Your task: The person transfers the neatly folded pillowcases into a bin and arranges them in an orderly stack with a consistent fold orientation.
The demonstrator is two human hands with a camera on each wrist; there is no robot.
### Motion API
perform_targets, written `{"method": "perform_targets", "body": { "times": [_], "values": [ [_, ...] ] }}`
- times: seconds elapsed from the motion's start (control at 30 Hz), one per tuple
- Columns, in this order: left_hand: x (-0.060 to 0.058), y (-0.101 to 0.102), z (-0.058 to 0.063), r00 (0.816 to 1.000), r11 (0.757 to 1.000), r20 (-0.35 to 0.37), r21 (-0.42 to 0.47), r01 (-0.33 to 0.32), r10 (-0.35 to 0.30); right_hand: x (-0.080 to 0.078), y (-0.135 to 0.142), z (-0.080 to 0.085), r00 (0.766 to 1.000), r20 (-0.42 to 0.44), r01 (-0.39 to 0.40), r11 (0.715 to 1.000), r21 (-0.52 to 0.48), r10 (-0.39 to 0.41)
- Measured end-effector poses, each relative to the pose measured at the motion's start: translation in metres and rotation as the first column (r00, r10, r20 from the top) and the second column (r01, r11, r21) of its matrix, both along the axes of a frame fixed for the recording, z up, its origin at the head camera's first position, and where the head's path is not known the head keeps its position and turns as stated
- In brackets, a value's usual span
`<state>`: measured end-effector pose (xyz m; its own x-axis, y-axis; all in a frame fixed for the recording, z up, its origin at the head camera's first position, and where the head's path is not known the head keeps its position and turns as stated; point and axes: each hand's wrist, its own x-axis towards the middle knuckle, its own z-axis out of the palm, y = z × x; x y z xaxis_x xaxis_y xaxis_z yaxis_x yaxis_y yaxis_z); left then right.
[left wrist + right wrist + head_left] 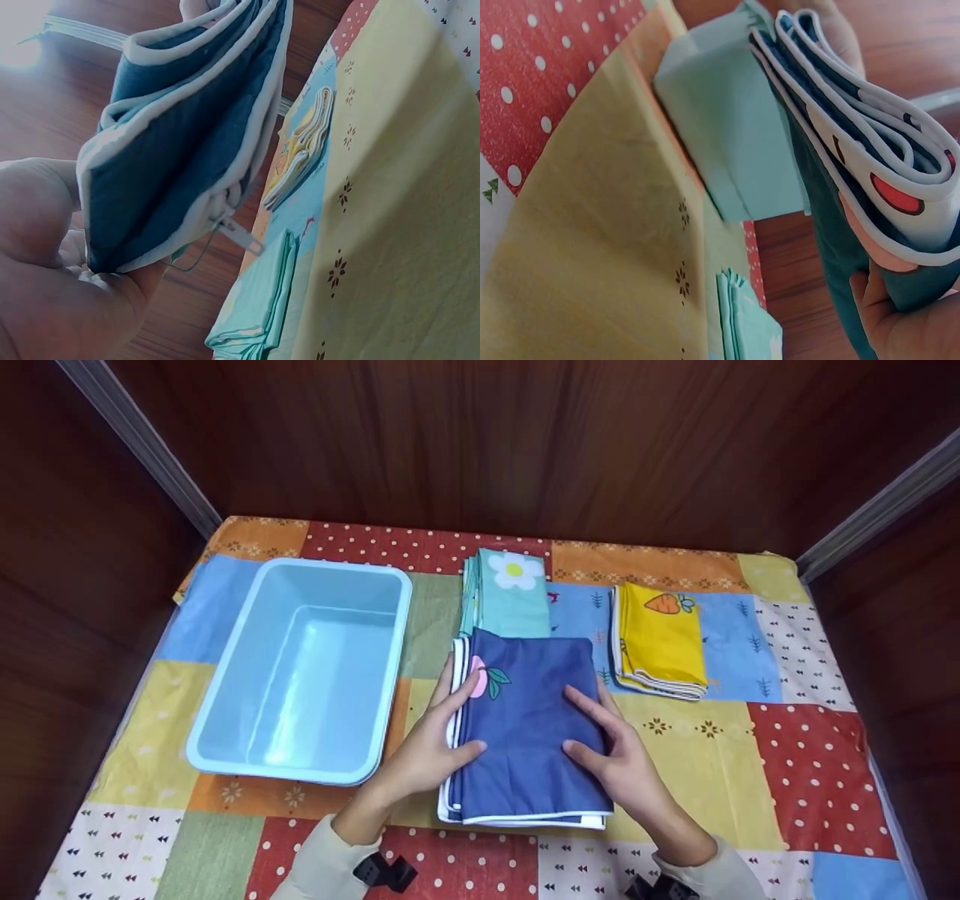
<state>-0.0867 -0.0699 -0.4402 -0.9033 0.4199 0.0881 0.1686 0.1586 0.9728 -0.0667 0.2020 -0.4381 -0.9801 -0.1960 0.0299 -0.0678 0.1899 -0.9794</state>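
A folded navy cloth cover [536, 720] with white piping and a pink fruit print is held up off the table between both hands. My left hand [424, 750] grips its left side, thumb over the top face. On the opposite side, my right hand [628, 757] grips the right edge, thumb and forefinger on top. A zipper pull [238, 235] dangles from the cover's edge in the left wrist view. Several folded layers and a white part with red print [897, 193] show in the right wrist view.
A light blue plastic basin [330, 675] stands on the left. Behind the cover lies a folded mint cloth [514, 604] with a daisy. A folded yellow cloth [664, 641] with a carrot lies at right. Patchwork fabric [697, 780] covers the table; dark wooden panels [480, 442] surround it.
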Motion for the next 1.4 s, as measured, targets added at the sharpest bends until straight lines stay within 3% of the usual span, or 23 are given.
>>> {"method": "perform_targets", "body": {
  "times": [0.63,0.93,1.4],
  "values": [
    [-0.005,-0.019,0.019,0.999,0.999,0.034,-0.028,-0.031,0.032,-0.007,-0.018,0.017,0.999,0.031,-0.018,0.999,0.031,0.017],
    [-0.009,-0.029,0.031,0.998,0.994,0.031,-0.088,-0.06,0.063,-0.011,-0.031,0.024,0.999,-0.021,-0.036,0.999,0.022,0.036],
    [-0.012,-0.051,0.037,0.994,0.996,0.07,-0.048,-0.078,0.082,-0.018,-0.052,0.031,0.998,-0.048,-0.045,0.999,0.016,0.046]
  ]
}}
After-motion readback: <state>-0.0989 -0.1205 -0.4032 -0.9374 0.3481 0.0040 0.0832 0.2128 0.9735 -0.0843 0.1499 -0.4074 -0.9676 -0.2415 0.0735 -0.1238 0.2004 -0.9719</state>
